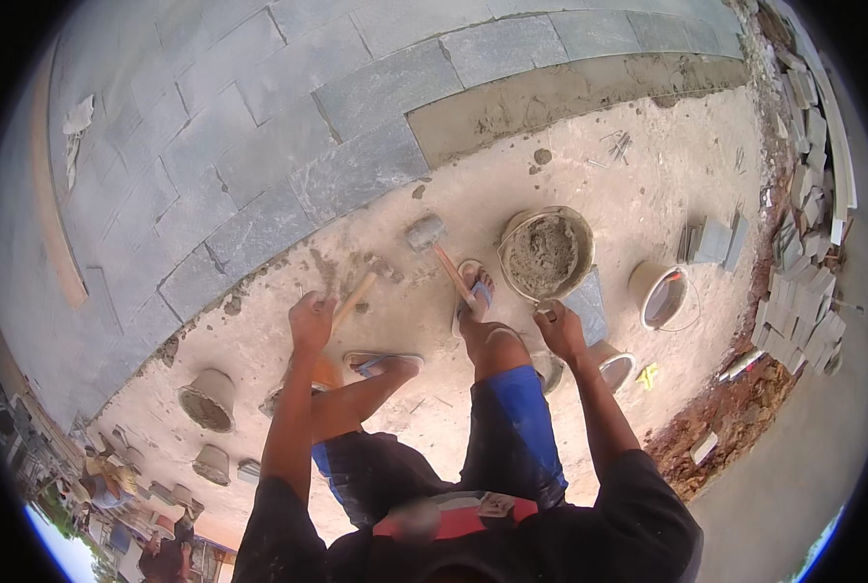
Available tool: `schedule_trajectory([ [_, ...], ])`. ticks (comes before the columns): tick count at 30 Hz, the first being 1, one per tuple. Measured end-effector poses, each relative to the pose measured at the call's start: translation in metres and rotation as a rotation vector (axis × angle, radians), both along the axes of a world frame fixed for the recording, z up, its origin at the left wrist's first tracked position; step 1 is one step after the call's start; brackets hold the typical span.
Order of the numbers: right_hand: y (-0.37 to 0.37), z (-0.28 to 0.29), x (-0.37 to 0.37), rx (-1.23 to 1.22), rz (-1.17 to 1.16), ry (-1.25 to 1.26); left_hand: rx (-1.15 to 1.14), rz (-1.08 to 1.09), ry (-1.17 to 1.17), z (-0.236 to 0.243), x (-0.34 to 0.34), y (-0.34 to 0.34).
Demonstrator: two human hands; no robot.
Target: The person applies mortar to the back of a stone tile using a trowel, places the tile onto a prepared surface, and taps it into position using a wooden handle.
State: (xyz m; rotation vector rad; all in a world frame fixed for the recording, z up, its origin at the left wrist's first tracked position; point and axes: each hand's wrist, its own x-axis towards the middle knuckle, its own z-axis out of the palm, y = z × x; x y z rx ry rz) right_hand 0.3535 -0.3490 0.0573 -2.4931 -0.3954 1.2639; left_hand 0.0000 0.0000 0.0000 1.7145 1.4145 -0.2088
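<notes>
Grey stone paving slabs point(259, 146) cover most of the bed – bare sandy ground point(590, 185) beside them waits. Left hand point(311, 321) grips a wooden-handled tool point(354, 298); right hand point(560, 328) closes on something small near the round mortar-filled bucket point(547, 253).

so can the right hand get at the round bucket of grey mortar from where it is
Probably yes: the right hand sits just below the round bucket of grey mortar, with only bare ground and a grey tile edge between them.

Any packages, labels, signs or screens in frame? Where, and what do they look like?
None visible, no packaging, sign or screen.
Nearest things: mortar bucket, round, grey fill, ahead of the right hand.
White bucket, right of it.
Left hand holds a wooden handle.
</notes>
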Motion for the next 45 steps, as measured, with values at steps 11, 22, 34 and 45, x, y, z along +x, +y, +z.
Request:
schedule_trajectory([
  [11, -0.246, 0.071, -0.049, -0.113, -0.134, 0.198, -0.057, -0.549, 0.431, 0.239, -0.038, -0.215],
  [22, -0.058, 0.06, 0.072, -0.004, -0.019, -0.07, -0.429, -0.383, 0.555, 0.262, 0.078, -0.253],
  [34, 0.099, -0.149, 0.044, -0.075, -0.012, -0.075, -0.408, -0.344, 0.584, 0.221, 0.066, -0.254],
  [45, 0.063, -0.166, 0.045, 0.091, 0.221, -0.124, -0.371, -0.393, 0.54, 0.222, 0.078, -0.24],
])
